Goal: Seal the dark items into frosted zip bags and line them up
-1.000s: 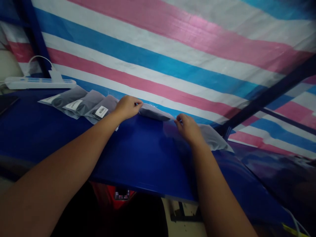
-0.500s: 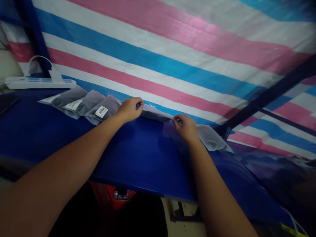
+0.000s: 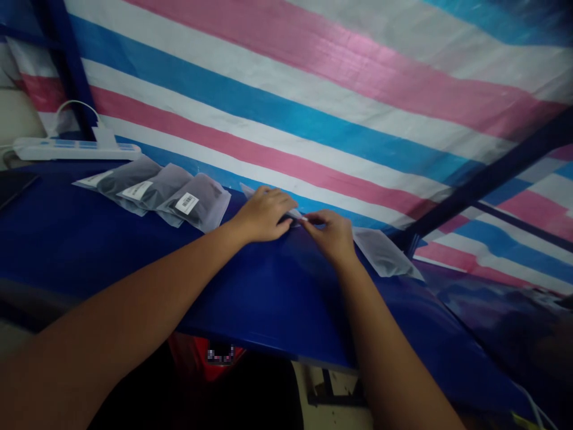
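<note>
Between my hands is a frosted plastic bag (image 3: 294, 213), mostly covered by my fingers. My left hand (image 3: 267, 214) is curled over its left and middle part, thumb underneath. With thumb and fingertips, my right hand (image 3: 330, 232) pinches the bag's right end. To the left, several similar bags with dark contents and white labels lie overlapping; the nearest labelled bag (image 3: 210, 200) shows a barcode label (image 3: 187, 203). Right of my right hand rests another frosted bag (image 3: 382, 254) with something dark inside.
The blue table (image 3: 268, 286) runs along a striped tarp wall (image 3: 286, 119). A white power strip (image 3: 76, 149) with a plug in it sits at the back left. A dark slanted bar (image 3: 470, 185) crosses on the right. Below the table edge is a red stool (image 3: 192, 355).
My left hand has slid right along the bag, close to my right hand, and uncovered the nearest labelled bag. My right hand has barely moved and keeps its pinch.
</note>
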The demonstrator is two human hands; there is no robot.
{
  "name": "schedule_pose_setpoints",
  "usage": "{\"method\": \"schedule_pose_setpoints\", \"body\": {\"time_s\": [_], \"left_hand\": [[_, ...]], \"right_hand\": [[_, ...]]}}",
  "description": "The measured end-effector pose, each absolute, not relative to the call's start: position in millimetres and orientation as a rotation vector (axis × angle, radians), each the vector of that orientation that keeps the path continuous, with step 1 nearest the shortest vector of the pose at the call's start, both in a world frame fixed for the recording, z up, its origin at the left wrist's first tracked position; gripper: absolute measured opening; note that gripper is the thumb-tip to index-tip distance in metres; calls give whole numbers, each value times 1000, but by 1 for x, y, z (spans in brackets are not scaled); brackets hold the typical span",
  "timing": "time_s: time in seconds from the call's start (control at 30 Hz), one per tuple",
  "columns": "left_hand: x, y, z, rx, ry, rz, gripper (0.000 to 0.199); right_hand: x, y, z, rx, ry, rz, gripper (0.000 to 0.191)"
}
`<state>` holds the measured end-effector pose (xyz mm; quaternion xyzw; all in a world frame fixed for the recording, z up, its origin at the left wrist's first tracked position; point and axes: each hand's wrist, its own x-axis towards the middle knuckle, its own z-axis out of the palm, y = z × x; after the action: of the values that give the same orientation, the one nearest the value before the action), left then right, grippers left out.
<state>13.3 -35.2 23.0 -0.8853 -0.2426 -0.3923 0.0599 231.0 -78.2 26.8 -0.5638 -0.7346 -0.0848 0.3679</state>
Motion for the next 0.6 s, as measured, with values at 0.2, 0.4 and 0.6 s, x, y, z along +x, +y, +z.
{"method": "schedule_pose_setpoints", "body": {"time_s": [0.2,0.4,0.6], "left_hand": [[24,-36,16,-2774,-603,-1105,21],[26,-32,14,-2655,-590,-988,21],[14,-20,16,-2497,-705,-907,23]], "right_hand": [[214,-85,28,-1461,-1929,-164,10],[216,-83,27,-1380,-1964,-86,13],[238,-78,30,-1480,-1850,-73,19]]}}
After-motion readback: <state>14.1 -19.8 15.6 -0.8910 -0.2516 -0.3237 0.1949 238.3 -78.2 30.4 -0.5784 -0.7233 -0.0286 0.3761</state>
